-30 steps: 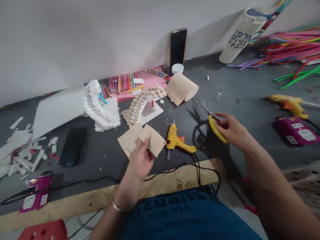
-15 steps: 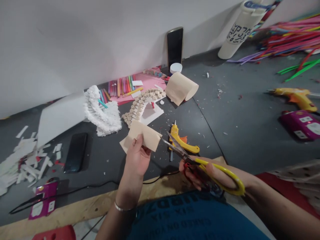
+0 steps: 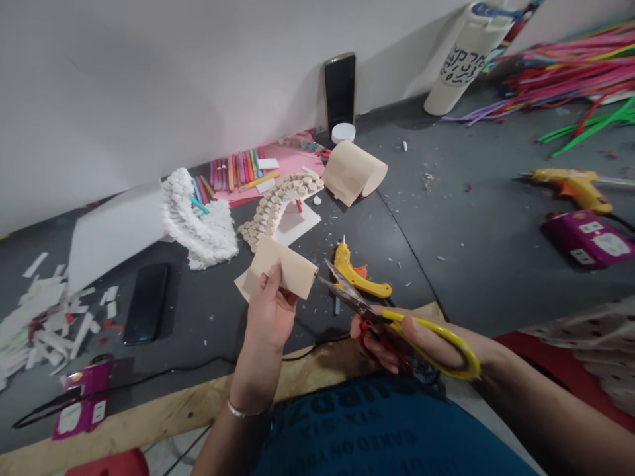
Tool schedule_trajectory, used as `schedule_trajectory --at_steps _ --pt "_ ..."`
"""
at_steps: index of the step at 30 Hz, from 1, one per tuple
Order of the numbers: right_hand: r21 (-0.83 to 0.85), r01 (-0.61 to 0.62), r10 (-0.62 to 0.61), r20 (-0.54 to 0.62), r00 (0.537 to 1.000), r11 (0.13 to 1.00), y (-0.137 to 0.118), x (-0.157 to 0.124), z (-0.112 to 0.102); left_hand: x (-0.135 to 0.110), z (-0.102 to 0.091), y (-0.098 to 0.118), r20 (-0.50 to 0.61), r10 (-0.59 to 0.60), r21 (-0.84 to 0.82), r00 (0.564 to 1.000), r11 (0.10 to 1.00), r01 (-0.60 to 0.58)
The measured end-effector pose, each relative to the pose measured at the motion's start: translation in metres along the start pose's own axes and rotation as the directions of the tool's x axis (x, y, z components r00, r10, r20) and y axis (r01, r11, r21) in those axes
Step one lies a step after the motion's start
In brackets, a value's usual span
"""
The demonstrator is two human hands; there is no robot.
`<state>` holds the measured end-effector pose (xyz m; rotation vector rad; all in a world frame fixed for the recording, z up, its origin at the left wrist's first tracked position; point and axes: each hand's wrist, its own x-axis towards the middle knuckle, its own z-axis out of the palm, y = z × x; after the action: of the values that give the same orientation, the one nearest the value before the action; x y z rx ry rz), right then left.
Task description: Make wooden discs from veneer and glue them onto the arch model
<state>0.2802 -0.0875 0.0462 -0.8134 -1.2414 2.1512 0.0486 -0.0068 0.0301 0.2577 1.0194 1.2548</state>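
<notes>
Beige paper (image 3: 290, 270); yellow-and-red scissors (image 3: 397, 324) — yellow glue gun (image 3: 358, 276); dark grey table (image 3: 476, 244).

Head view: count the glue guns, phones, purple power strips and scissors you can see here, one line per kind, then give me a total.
Glue guns: 2
Phones: 2
Purple power strips: 2
Scissors, held in the right hand: 1
Total: 7

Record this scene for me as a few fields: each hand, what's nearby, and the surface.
Left hand: holds tan paper piece
Right hand: grips scissors, blades open, tips near the paper's right edge
Nearby: glue gun, black phone, paper roll
Surface: grey table
</notes>
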Motion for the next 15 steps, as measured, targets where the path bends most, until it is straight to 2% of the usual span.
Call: schedule_trajectory --at_steps 11,15 --pt "0.158 0.006 -0.013 0.045 0.999 0.987 0.022 0.013 0.0 -0.008 0.001 -0.011 0.106 -0.016 0.181 0.994 0.983 -0.004" --pt "0.221 -0.005 0.007 -0.004 1.0 0.975 0.022 0.016 0.007 -0.007 0.0 -0.01 0.106 0.022 0.188 0.994 0.981 -0.042"
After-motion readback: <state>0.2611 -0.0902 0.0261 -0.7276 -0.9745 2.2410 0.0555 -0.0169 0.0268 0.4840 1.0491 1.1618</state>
